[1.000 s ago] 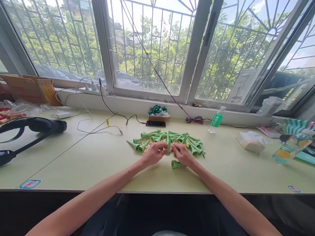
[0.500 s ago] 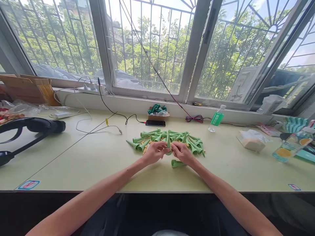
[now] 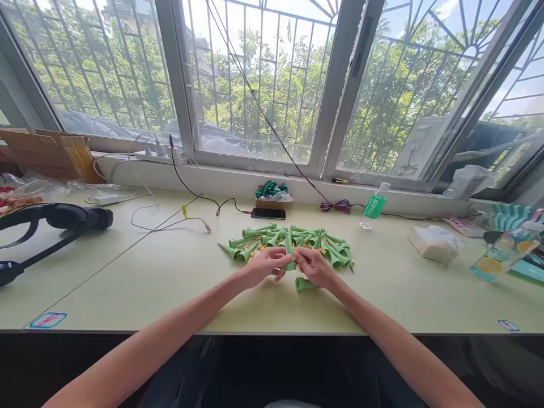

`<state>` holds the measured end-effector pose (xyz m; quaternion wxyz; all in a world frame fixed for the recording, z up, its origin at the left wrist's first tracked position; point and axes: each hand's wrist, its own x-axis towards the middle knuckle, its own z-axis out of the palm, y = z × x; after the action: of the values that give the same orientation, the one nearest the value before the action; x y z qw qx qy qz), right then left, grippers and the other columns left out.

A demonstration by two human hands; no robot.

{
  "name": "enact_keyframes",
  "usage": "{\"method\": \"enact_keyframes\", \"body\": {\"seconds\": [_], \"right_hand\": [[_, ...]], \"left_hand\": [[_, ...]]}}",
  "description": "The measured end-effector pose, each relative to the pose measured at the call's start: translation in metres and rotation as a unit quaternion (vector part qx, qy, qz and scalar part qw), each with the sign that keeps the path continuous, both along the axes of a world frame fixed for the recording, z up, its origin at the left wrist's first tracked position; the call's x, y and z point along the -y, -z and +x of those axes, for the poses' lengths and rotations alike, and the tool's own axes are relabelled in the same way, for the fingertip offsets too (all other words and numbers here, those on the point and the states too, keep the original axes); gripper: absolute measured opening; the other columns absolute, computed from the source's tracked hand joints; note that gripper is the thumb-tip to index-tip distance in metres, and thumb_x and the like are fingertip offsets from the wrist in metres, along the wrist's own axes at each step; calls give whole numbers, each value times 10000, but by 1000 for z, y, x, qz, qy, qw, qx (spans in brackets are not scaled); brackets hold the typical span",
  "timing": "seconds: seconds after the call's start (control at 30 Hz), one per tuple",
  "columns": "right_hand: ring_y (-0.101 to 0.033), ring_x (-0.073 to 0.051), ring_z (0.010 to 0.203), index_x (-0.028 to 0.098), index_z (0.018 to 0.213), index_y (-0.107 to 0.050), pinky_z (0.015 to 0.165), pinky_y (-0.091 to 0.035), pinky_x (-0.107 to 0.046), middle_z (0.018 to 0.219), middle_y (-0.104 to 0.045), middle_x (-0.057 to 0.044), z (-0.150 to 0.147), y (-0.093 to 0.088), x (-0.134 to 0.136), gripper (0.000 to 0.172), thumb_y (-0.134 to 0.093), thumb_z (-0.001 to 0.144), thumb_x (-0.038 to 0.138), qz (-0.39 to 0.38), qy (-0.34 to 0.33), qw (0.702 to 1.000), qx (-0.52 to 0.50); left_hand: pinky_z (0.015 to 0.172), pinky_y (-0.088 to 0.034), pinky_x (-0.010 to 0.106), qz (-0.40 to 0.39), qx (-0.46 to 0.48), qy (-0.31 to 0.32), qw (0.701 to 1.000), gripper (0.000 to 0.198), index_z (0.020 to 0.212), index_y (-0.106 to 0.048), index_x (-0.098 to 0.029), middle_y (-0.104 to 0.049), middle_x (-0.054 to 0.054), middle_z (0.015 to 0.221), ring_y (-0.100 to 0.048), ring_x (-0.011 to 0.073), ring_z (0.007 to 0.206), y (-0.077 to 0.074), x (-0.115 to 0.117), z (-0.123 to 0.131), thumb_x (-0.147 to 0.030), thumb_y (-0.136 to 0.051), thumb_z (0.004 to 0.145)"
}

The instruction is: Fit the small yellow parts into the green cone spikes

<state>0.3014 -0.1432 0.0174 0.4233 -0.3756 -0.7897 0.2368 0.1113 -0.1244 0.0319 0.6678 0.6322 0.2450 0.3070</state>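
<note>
My left hand (image 3: 268, 264) holds a green cone (image 3: 289, 247) upright, its tip pointing up and its wide end down. Against the cone's right side, my right hand (image 3: 311, 265) has its fingers pinched together; what they hold is too small to make out. Behind both hands lies a pile of green cones (image 3: 255, 233) with small yellow-orange pieces (image 3: 254, 247) among them. One more green cone (image 3: 302, 284) lies on its side below my right hand, partly covered by it.
A black phone (image 3: 268, 213) and a small box (image 3: 274, 195) are behind the pile. A bottle (image 3: 374, 207) and tissue pack (image 3: 437, 243) stand right. A black headset (image 3: 63, 218) and cables (image 3: 170, 225) lie left on the table (image 3: 140, 283).
The held cone has shifted slightly left and shows more of its lower end. My left hand has moved a little left with it.
</note>
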Motion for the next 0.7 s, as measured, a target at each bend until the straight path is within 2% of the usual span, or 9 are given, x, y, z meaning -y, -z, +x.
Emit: {"method": "enact_keyframes", "body": {"seconds": [0.17,0.3,0.57,0.7], "right_hand": [[-335,-103,491,201,652,-382,471,-283,-237,526,-385,36,0,2,-2,403,-385,963,459,-27,0,1000,-14],[-325,-104,482,203,656,-385,457,-272,-239,514,-370,38,0,3,-4,398,-385,963,457,-43,-7,999,-26],[-338,-106,485,209,664,-368,461,-287,-237,517,-365,44,-2,3,-4,390,-380,960,462,-40,-2,999,-35],[-344,-105,488,208,677,-375,473,-294,-236,526,-377,45,-2,3,-3,371,-376,966,441,-36,-2,999,-30]], "left_hand": [[427,-349,202,126,-50,-64,989,401,715,-484,-160,-460,-51,512,-471,78,435,3,2,3,-523,-628,803],[405,-329,190,202,-62,-83,974,386,701,-475,-164,-453,-55,513,-445,63,413,2,4,5,-503,-611,824],[396,-311,193,199,-61,-104,973,388,743,-506,-160,-423,-67,484,-437,67,392,3,3,7,-526,-609,822],[415,-350,213,189,-35,-97,977,384,885,-580,-139,-533,-24,612,-455,61,403,2,1,6,-519,-607,830]]}}
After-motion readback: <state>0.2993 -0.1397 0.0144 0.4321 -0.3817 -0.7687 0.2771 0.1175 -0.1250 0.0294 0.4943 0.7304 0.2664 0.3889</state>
